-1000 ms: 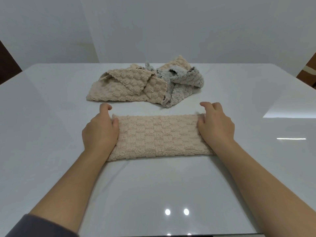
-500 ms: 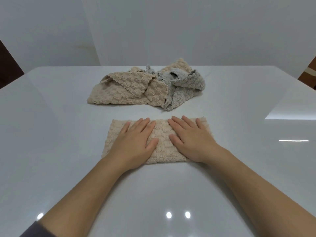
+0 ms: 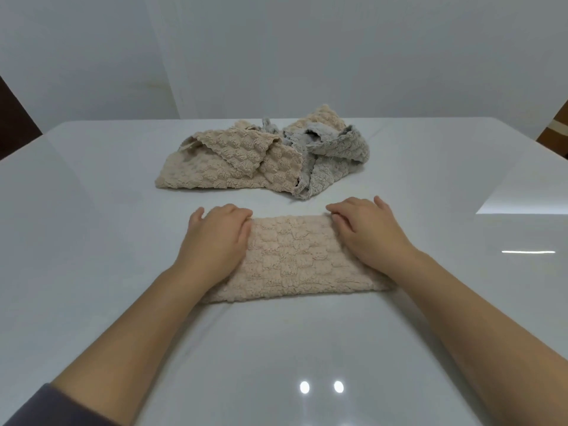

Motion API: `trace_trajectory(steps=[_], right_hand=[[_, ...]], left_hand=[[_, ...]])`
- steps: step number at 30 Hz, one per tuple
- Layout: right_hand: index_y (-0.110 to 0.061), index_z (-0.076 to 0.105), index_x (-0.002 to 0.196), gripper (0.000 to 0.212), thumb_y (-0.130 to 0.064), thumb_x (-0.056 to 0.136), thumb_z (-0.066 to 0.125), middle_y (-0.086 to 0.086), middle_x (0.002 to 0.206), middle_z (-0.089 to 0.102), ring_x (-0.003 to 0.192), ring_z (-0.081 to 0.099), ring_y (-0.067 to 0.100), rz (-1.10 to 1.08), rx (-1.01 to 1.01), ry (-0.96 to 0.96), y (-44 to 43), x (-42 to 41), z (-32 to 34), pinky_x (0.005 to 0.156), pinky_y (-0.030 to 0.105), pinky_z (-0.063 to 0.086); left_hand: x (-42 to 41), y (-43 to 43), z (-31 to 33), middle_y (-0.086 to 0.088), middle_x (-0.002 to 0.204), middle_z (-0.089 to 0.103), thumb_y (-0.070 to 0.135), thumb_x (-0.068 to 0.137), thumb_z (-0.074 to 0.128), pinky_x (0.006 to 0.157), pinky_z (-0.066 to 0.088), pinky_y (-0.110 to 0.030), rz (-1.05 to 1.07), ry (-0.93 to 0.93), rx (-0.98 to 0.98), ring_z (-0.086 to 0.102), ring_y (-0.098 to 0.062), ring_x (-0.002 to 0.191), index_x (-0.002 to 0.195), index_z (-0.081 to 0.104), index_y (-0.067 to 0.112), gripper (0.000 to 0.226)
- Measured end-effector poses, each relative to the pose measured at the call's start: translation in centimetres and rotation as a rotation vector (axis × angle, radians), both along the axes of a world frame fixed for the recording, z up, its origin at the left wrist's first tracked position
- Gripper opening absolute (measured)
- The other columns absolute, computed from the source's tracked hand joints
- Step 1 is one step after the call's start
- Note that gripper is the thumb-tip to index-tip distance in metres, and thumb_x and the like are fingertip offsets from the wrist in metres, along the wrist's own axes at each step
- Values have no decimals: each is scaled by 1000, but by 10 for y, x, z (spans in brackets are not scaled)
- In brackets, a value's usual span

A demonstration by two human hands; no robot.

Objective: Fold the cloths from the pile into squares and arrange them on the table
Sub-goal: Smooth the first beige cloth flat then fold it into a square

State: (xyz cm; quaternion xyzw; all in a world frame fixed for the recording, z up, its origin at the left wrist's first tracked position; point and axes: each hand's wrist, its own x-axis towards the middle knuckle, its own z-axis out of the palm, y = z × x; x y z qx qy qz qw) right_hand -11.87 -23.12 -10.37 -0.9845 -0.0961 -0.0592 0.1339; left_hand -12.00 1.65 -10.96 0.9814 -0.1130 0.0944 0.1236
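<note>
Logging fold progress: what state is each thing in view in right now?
front beige cloth, folded to a long rectangle, flat on the table, not yet square.
pile, crumpled beige and grey cloths, unfolded.
left hand, on the cloth's left end, fingers bent; grip unclear.
right hand, on its right end, fingers bent; grip unclear.

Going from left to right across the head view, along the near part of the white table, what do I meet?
In order: left hand → folded beige textured cloth → right hand.
</note>
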Motion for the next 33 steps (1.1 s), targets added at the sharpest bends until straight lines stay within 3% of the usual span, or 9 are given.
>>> trace_trajectory(steps=[3,7,13,24,29,33], right_hand=[[-27,65,119,28,-33,101,44,-5,114,60,111,53,18,33,-59,-41,-4,12,1,109,41,25],[-24,66,96,12,-28,96,55,-8,98,56,97,53,14,79,-4,-106,-5,19,-1,93,33,31],[-20,56,92,9,-24,98,50,-10,81,57,78,55,17,85,20,-150,-5,22,-5,82,33,39],[-20,62,99,14,-24,99,49,-4,95,63,90,58,20,-14,-33,-189,2,26,-13,83,35,34],[-22,65,103,15,-18,97,51,-4,104,63,99,56,22,-20,-69,-224,-1,24,-14,86,35,32],[-20,62,121,29,-14,96,50,-2,123,62,115,54,22,14,-85,-206,8,19,-2,100,36,31]], left_hand=[[16,2,4,7,110,60,29,99,47,104,30,-40,-45,-15,-19,54,-15,106,114,65,24,24],[22,-1,0,11,94,54,27,94,56,95,31,-35,-78,-69,-57,50,-11,93,94,63,26,7],[25,0,-3,14,81,58,24,96,52,87,26,-28,-92,-152,-91,53,-8,78,88,54,25,8],[33,0,-6,10,85,59,26,97,53,89,29,-34,-97,-164,5,54,-11,79,92,55,25,5],[32,15,-4,13,78,57,40,96,51,90,29,-35,-51,-132,-6,53,-9,74,87,55,27,16],[32,28,-2,14,79,60,40,97,49,92,30,-36,-22,-96,-8,54,-9,74,88,57,28,17]])
